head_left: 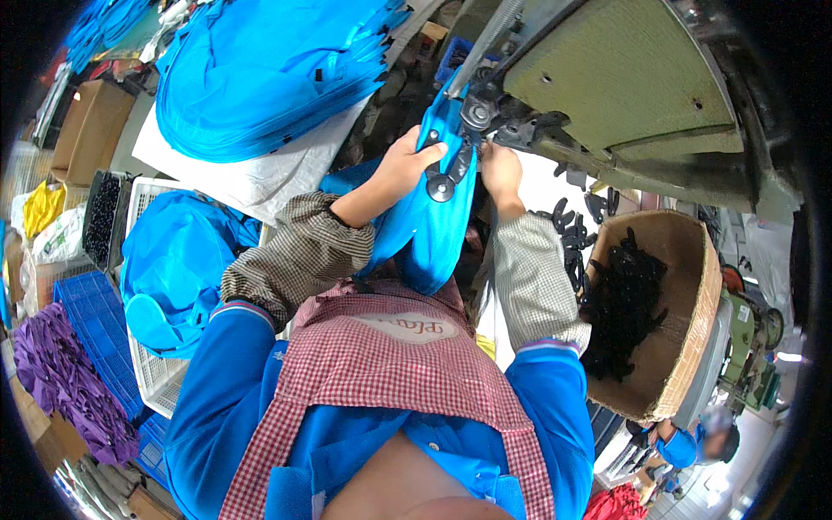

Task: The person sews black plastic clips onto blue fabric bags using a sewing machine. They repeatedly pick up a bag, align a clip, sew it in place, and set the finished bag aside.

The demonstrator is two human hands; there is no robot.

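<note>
A blue fabric piece (431,234) hangs under the head of a green machine (620,78), folded and drooping toward my apron. My left hand (405,172) grips its left edge, thumb on top, beside a black plastic part (464,160) and a round metal disc on the machine's arm. My right hand (501,172) is closed just right of the machine's black working parts (478,113). Its fingertips are partly hidden there, so what they pinch cannot be made out. Checked sleeve covers wrap both forearms.
A thick stack of blue fabric pieces (269,78) lies on a white sheet at the upper left. More blue pieces fill a white basket (160,390). To the right, black plastic parts (574,238) lie scattered beside a cardboard box (693,347) of them. Another person (680,446) is at lower right.
</note>
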